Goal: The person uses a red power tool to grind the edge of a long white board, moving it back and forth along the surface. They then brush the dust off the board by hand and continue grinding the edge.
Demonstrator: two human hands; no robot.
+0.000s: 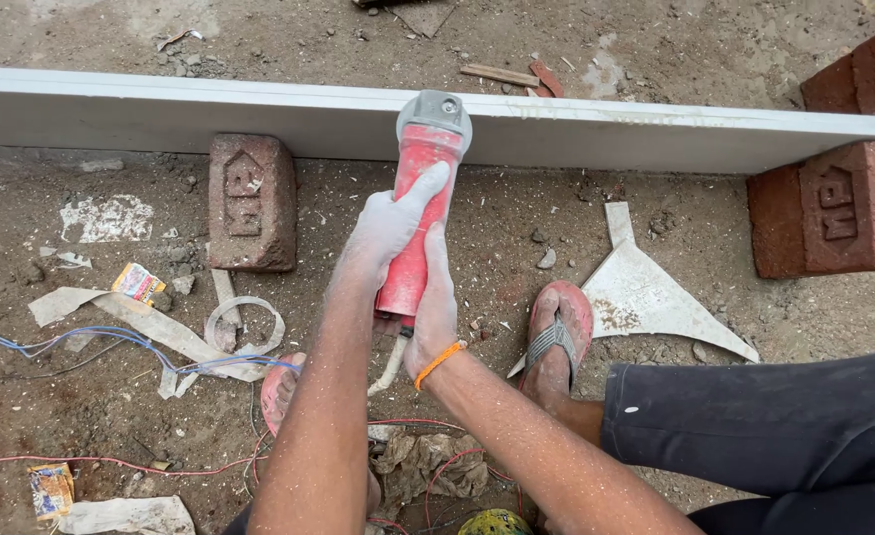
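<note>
Two hands, one tool: we held a red angle grinder with both hands over dusty ground.
Far left: blue and red wires ran across the dirt, with scraps of paper and a small wrapper among them.
Left brick: a red brick lay flat just in front of the beam, with a loop of white tape nearer to us.
Left hand: our left hand, white with dust, was wrapped around the upper part of the grinder body, the forefinger stretched along it toward the head.
Grinder: it pointed away from us, its grey head up against the near face of the long white beam.
Right hand: our right hand was closed around the lower end of the body, an orange band at the wrist.
Beam: it ran across the whole view, its right end resting on stacked red bricks.
Right foot: it sat in a reddish sandal, just beside a pointed white offcut lying on the ground.
Near right: our dark trouser leg filled the corner.
</note>
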